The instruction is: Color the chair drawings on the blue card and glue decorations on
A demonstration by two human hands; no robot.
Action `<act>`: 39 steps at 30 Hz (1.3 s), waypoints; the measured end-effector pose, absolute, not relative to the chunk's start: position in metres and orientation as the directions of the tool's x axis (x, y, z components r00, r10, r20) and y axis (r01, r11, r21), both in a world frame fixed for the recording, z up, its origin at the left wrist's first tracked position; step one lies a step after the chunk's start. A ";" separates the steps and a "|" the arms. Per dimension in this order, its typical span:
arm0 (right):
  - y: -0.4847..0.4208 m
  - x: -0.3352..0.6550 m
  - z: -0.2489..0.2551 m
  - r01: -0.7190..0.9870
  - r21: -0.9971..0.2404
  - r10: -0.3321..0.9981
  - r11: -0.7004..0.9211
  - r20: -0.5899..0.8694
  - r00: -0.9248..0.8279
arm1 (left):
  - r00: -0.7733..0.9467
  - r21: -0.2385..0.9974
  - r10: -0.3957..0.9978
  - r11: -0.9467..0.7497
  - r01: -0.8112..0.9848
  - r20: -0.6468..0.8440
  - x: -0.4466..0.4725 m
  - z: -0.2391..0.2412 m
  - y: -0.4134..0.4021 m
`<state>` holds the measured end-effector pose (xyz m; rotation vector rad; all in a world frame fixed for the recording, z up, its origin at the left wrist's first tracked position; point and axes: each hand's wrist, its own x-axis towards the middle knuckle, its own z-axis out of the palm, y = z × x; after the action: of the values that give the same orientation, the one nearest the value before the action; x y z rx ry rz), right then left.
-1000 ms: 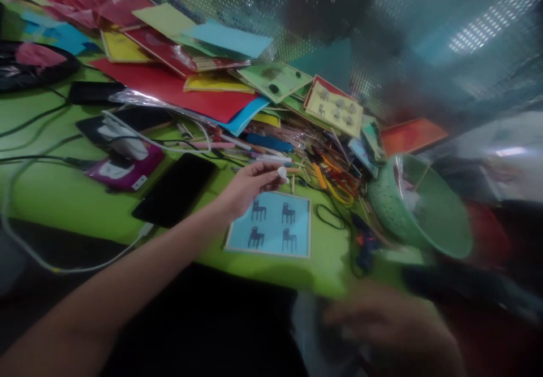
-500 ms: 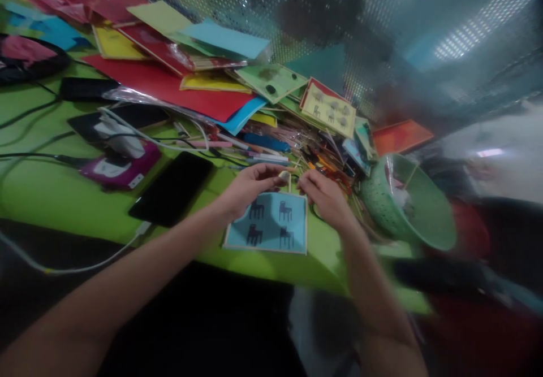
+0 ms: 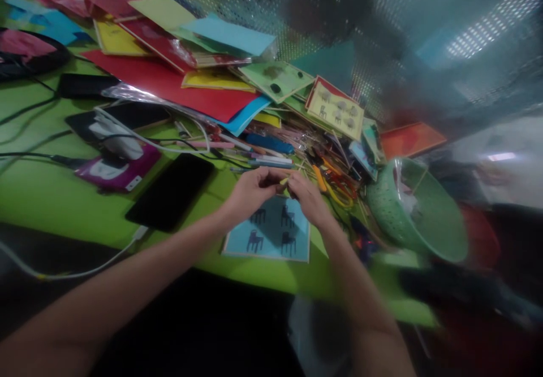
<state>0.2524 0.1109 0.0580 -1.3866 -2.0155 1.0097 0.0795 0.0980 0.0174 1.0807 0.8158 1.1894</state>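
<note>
My left hand [image 3: 253,191] and my right hand [image 3: 306,197] meet above the top edge of a blue card [image 3: 267,241] with dark chair drawings and a pale border. Between the fingertips of the left hand shows a small pale yellow piece [image 3: 284,181], too small to name. The right hand's fingers are pinched against that same spot; what they grip is hidden. Both hands shade the upper part of the card, which lies flat on the green table [image 3: 203,252].
Left of the card lies a black phone [image 3: 172,190], with a purple power strip [image 3: 121,168] and cables beyond. Orange-handled scissors [image 3: 335,187], pens and sticks lie behind the hands. A green basket [image 3: 388,207] stands at right. Colored paper [image 3: 169,86] is piled at the back.
My right hand has moved left, closing the gap to my left hand. A pale stick that showed between them is out of sight. The scissors are now more visible. The view has shifted slightly.
</note>
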 end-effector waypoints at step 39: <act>0.109 0.259 0.043 0.607 -0.752 0.931 0.256 0.022 -0.365 | 0.187 0.975 0.982 0.028 -0.219 0.014 0.082 0.011 0.095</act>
<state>0.2586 0.1087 0.0433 -1.3927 -2.0649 0.9185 0.0820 0.0948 0.0113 1.1236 0.9141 1.1625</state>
